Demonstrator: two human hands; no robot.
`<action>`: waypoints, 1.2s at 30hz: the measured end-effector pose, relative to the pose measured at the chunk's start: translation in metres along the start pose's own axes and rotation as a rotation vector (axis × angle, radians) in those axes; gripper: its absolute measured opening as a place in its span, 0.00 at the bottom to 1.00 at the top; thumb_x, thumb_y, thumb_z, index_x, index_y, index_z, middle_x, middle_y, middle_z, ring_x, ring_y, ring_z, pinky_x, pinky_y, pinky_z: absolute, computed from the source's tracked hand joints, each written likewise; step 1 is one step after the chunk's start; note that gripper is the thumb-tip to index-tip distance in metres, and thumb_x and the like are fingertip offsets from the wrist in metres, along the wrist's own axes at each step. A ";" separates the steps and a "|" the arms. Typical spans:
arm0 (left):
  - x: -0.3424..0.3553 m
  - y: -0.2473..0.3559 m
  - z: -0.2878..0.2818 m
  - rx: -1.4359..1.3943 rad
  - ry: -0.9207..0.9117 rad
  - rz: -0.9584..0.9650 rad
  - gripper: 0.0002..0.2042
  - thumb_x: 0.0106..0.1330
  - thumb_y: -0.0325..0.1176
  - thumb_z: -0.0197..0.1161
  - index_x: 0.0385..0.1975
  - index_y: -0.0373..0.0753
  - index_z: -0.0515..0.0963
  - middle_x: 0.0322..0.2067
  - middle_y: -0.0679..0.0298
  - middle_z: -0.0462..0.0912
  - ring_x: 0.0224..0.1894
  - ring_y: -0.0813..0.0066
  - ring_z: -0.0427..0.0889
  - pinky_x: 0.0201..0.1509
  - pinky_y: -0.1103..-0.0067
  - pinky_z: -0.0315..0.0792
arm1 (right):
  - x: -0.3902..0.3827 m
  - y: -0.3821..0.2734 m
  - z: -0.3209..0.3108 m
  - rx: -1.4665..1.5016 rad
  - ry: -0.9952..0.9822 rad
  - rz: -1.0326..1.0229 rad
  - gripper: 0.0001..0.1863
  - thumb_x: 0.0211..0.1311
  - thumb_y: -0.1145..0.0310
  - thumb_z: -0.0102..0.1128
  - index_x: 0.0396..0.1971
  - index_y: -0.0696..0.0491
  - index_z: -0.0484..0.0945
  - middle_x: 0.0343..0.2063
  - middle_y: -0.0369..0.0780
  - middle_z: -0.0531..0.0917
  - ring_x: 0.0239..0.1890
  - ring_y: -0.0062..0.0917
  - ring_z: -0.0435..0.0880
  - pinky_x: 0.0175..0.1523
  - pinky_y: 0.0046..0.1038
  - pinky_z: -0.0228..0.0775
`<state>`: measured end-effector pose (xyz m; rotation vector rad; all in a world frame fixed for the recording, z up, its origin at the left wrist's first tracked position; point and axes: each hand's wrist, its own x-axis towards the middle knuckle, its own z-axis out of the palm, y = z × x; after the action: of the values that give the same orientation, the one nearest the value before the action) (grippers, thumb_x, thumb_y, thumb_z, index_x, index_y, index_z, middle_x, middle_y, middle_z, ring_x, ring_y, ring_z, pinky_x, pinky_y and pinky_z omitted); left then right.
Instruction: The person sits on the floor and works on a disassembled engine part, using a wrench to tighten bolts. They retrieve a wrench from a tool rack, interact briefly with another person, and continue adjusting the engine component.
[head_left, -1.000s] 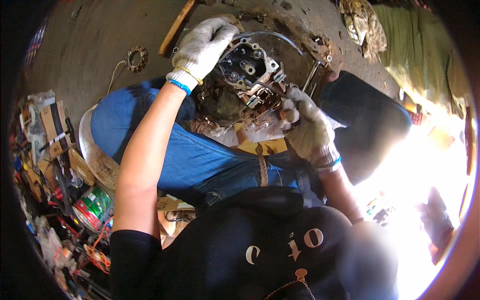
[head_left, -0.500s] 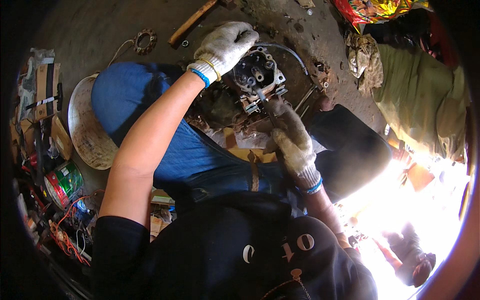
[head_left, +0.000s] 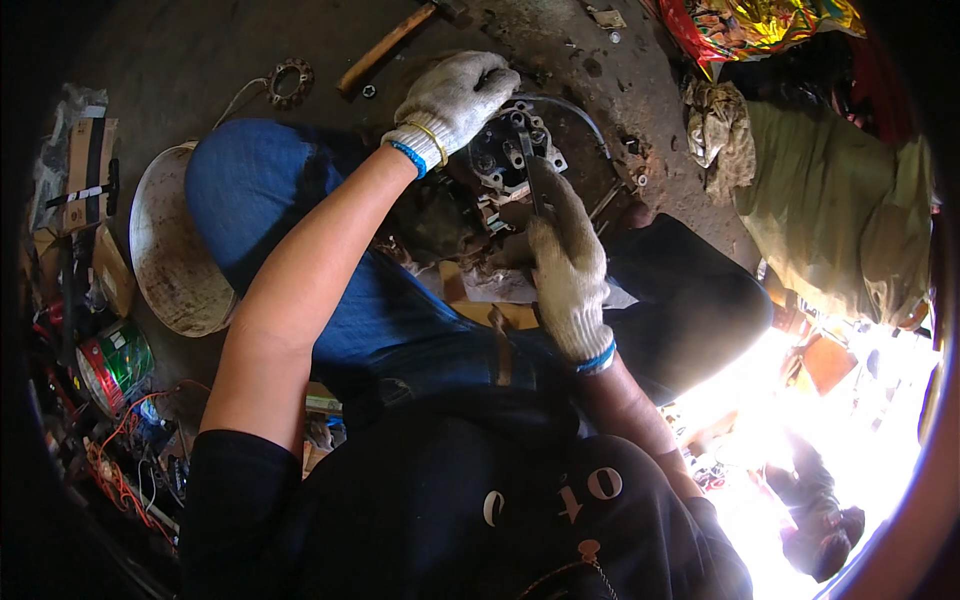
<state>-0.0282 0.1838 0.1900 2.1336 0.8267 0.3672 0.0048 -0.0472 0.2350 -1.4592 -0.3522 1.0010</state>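
Observation:
A greasy metal engine casing, with bolt holes and a dark hollow inside, sits on the ground between my legs. My left hand, in a white knit glove, is closed at its far left rim, with the fingertips hidden from view. My right hand, gloved the same way, is closed around a long, thin, flat metal tool. The tool points away from me, and its far end overlaps the casing. Whether the tip touches metal, I cannot tell.
Beyond my left hand lies a wooden-handled hammer, with a nut and a toothed ring nearby. A curved hose bends around the casing. A large round basin stands left of my knee; a dirty rag lies right.
My right hand has turned, and the tool now points straighter away from me, reaching farther across the casing. My left hand has stayed at the rim.

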 end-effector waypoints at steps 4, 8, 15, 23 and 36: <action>0.000 0.000 0.003 -0.038 0.041 0.021 0.21 0.68 0.54 0.59 0.44 0.43 0.84 0.44 0.58 0.85 0.47 0.55 0.83 0.54 0.66 0.75 | 0.006 -0.013 0.003 0.026 0.031 0.092 0.27 0.72 0.77 0.46 0.70 0.58 0.65 0.50 0.48 0.83 0.33 0.23 0.86 0.37 0.23 0.82; -0.002 0.002 0.001 -0.007 0.032 -0.012 0.21 0.68 0.53 0.61 0.49 0.43 0.83 0.49 0.58 0.85 0.52 0.57 0.83 0.57 0.68 0.75 | 0.005 -0.031 0.005 0.111 0.067 0.219 0.27 0.70 0.78 0.47 0.70 0.54 0.67 0.46 0.46 0.86 0.25 0.20 0.83 0.29 0.20 0.78; -0.003 0.006 0.001 -0.010 0.019 -0.053 0.20 0.69 0.50 0.62 0.50 0.43 0.83 0.49 0.58 0.86 0.52 0.59 0.84 0.57 0.70 0.76 | 0.008 -0.048 0.005 0.105 0.079 0.288 0.28 0.69 0.76 0.47 0.69 0.55 0.67 0.44 0.49 0.86 0.18 0.18 0.77 0.26 0.19 0.73; -0.001 -0.003 0.012 -0.061 0.113 0.034 0.19 0.67 0.53 0.60 0.42 0.43 0.84 0.46 0.59 0.85 0.48 0.55 0.83 0.52 0.64 0.76 | 0.003 -0.043 0.034 0.378 0.121 0.426 0.23 0.73 0.74 0.44 0.67 0.56 0.65 0.43 0.46 0.85 0.27 0.23 0.82 0.29 0.25 0.79; -0.003 0.010 0.001 -0.026 0.009 -0.096 0.22 0.67 0.53 0.62 0.51 0.43 0.83 0.53 0.57 0.84 0.55 0.58 0.83 0.60 0.69 0.74 | 0.015 -0.045 0.010 0.215 -0.056 0.486 0.21 0.75 0.69 0.47 0.62 0.62 0.66 0.48 0.50 0.81 0.38 0.33 0.86 0.43 0.45 0.87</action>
<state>-0.0257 0.1763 0.1965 2.0613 0.9206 0.3364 0.0221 -0.0215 0.2727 -1.3474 0.0793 1.4227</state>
